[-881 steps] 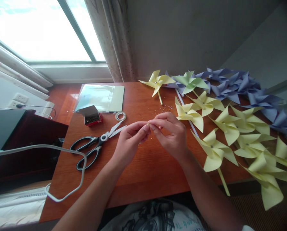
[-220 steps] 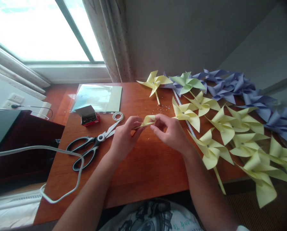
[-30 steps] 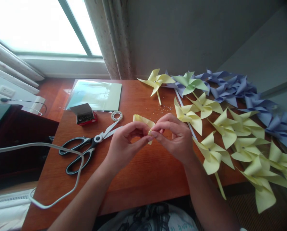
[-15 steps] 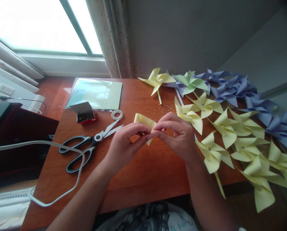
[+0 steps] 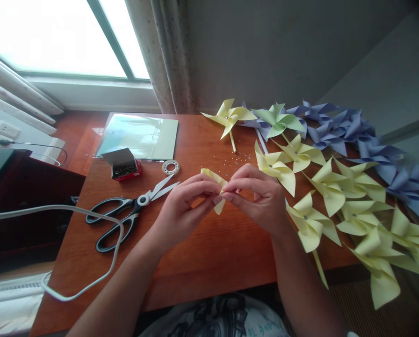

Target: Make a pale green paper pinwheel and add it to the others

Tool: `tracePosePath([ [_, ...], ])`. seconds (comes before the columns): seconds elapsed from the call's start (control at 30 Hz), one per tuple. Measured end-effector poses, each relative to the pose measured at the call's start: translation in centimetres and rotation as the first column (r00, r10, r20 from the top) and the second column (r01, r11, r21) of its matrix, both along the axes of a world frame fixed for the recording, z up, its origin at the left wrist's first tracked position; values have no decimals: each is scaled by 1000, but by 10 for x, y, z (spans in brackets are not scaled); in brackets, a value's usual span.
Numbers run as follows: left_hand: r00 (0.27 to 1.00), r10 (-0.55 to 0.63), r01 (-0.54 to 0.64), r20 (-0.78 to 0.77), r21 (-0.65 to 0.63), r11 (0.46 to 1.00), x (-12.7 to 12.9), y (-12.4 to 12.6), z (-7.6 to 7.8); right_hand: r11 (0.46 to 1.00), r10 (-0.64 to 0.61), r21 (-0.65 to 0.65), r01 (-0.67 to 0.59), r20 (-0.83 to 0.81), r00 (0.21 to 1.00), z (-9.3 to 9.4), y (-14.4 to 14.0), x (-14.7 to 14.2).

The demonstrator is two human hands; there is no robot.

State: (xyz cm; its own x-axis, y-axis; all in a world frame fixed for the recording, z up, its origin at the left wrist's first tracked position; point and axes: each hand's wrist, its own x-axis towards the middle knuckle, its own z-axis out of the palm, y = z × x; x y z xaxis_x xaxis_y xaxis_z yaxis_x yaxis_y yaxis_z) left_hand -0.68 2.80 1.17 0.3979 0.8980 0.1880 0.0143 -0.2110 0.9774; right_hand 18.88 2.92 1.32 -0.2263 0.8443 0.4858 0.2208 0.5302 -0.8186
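Observation:
Over the middle of the wooden table, my left hand (image 5: 190, 203) pinches a small folded piece of yellow paper (image 5: 214, 176) between thumb and fingers. My right hand (image 5: 256, 194) meets it fingertip to fingertip, also pinched closed at the paper's edge. Something tiny shows between the fingertips, too small to make out. Part of the paper is hidden behind my left fingers, and a pointed end hangs below them. Left of my hands lie open scissors (image 5: 135, 210) with black and grey handles, blades toward my left hand. A roll of tape (image 5: 170, 167) lies just beyond the blades.
Yellow paper pinwheels (image 5: 311, 222) cover the table's right side, with a green pinwheel (image 5: 278, 120) and blue pinwheels (image 5: 350, 126) behind. An open red box (image 5: 127, 172) of small dark pieces stands near packaged paper sheets (image 5: 139, 135). A white cable (image 5: 114, 262) loops over the left edge.
The yellow paper has tilted and turned between my fingers, so its upper band looks narrower and lower. Both hands stay nearly in place.

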Motion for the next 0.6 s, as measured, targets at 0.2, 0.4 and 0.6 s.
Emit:
tracePosePath([
  [0.2,989,8,19,148,-178,984,3,-4,-4,1000,-13,-28,13,-6,1000,0,0,0],
  [0.4,995,92,-91,47,-25,996,6,-7,-7,999,-40,-27,40,11,999,2,-1,-4],
  [0.6,987,145,-142,-69,33,989,4,-7,-10,998,-57,12,56,72,996,1,2,-2],
])
